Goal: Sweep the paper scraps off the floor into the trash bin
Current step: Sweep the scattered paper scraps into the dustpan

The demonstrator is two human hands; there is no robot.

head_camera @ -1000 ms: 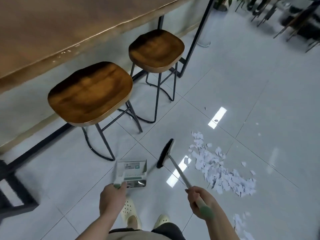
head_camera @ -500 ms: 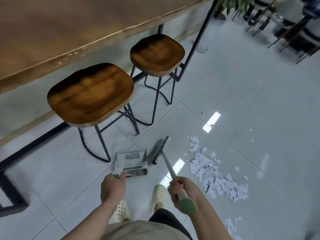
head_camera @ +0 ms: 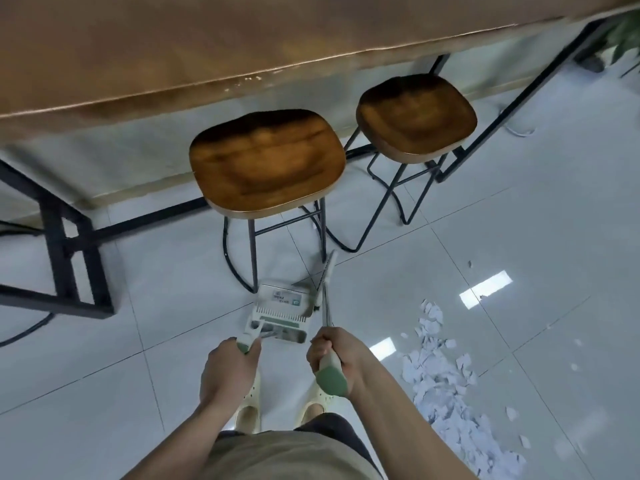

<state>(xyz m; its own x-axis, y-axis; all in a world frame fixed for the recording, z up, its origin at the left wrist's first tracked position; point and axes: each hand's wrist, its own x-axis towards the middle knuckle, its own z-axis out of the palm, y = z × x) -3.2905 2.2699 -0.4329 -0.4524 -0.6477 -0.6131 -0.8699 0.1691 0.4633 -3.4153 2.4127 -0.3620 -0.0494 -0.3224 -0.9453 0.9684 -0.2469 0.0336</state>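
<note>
Scraps first: paper scraps (head_camera: pixel 446 372) lie in a loose white drift on the floor (head_camera: pixel 540 244), at about 4 o'clock from our feet and running down toward 5 o'clock, with a few strays further out. We judge them near weightless, flat, thin, torn into irregular bits; likely to scatter or slide on the glossy tile, so short low strokes look safest. Nothing to grip there; we work them through the tools.

Broom (head_camera: pixel 325 299): slim pale metal-looking shaft, soft green grip at the butt, dark bristle head up near 12 o'clock, just beside the stool legs. Our right hand (head_camera: pixel 332 355) has its fingers curled round the shaft just above the green grip. Light, stiff, easy to steer from there.

Dustpan (head_camera: pixel 280 315): pale hard plastic, rectangular, a comb of teeth along one edge, a label on its face, sitting to the left of the broom. Our left hand (head_camera: pixel 228 368) wraps its handle. Pan sits well apart from the scraps.

Floor is large grey-white polished tile, reflecting ceiling lights. Two stools (head_camera: pixel 266 164) with rounded dark-stained wooden seats on thin black metal legs stand at 12 and 1 o'clock, under a brown bench (head_camera: pixel 207 46). No trash bin in view.
</note>
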